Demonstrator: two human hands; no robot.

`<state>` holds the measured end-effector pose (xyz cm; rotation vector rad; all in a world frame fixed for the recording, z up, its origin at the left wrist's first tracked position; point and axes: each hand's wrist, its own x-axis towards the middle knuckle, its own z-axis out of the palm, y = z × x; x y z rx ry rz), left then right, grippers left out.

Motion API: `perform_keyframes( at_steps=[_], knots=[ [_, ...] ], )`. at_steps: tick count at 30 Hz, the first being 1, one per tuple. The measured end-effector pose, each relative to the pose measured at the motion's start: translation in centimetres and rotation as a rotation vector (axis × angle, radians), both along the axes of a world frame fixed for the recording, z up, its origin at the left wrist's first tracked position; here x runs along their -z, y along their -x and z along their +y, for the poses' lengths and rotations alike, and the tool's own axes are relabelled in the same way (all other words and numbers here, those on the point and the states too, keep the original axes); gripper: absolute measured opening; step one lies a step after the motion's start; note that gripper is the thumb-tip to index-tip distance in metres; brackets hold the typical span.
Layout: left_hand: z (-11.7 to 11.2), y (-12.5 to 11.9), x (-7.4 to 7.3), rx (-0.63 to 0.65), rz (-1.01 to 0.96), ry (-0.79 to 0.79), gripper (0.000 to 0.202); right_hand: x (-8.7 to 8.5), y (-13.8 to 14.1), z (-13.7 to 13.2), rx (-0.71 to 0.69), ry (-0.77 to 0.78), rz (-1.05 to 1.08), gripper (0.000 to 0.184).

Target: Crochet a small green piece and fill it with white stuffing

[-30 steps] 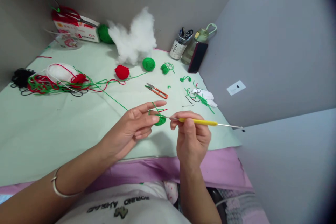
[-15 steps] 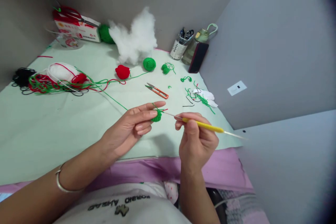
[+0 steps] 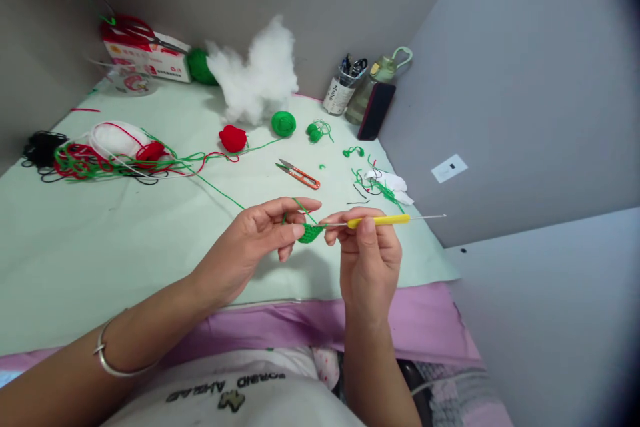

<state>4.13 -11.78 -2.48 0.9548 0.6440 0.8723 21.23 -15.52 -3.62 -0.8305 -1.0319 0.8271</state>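
Note:
Between thumb and fingers, my left hand (image 3: 240, 247) pinches a small green crochet piece (image 3: 312, 233). Green yarn (image 3: 220, 191) runs over its raised index finger and trails back left across the table. My right hand (image 3: 370, 260) is closed around the yellow handle of a crochet hook (image 3: 385, 220), held nearly level. The hook's thin metal shaft reaches the top edge of the green piece, where its tip is hard to make out. A short red strand shows behind the piece.
Thread snips (image 3: 299, 175) lie just beyond my hands. Behind are a red yarn ball (image 3: 233, 139), a green yarn ball (image 3: 283, 123) and white stuffing (image 3: 257, 73). Tangled yarn (image 3: 110, 153) spreads at left; yarn scraps (image 3: 385, 188) lie right. A phone (image 3: 377, 111) leans against a bottle (image 3: 385, 70).
My right hand has moved slightly left and up, bringing the hook level and against the green piece. The piece has turned and shows a wider side.

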Motion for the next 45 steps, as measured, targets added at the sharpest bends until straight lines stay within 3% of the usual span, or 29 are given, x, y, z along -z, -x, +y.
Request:
perform_keyframes(
  at_steps=[6,12,19,26,30,33,36,40,42,45],
  knots=[
    [-0.1,0.3,0.2,-0.047,0.12,-0.129,0.025,-0.3,0.6,-0.8,0.103,-0.02,-0.18,0.022],
    [-0.3,0.1,0.2,-0.13,0.234,-0.17,0.03,-0.2,1.0,-1.4,0.25,-0.201,-0.511,0.025],
    [-0.3,0.1,0.3,-0.115,0.194,-0.136,0.025,-0.1,0.8,-1.3,0.244,-0.158,-0.514,0.027],
    [-0.6,-0.5,0.0,-0.193,0.249,-0.157,0.03,1.1,0.8,-1.2,0.31,-0.377,-0.63,0.031],
    [-1.1,-0.9,0.0,-0.205,0.132,-0.066,0.034,1.5,1.1,-1.1,0.4,-0.443,-0.821,0.031],
    [-1.1,-0.9,-0.1,-0.078,-0.054,0.157,0.04,1.5,1.3,-1.1,0.478,-0.463,-0.963,0.031],
    [-0.6,-0.7,-0.2,0.001,-0.148,0.313,0.037,1.0,1.0,-1.0,0.375,-0.301,-0.678,0.025],
    [-0.3,-0.6,-0.5,-0.022,-0.154,0.226,0.037,0.4,0.6,-0.5,0.174,-0.108,-0.194,0.022],
    [-0.4,-0.7,-0.5,-0.002,-0.121,0.171,0.037,0.3,0.7,-0.4,0.12,-0.09,-0.174,0.019],
    [-0.6,-0.9,-0.1,-0.03,-0.05,0.094,0.034,0.3,1.0,-0.4,0.162,-0.09,-0.281,0.02]
  ],
)
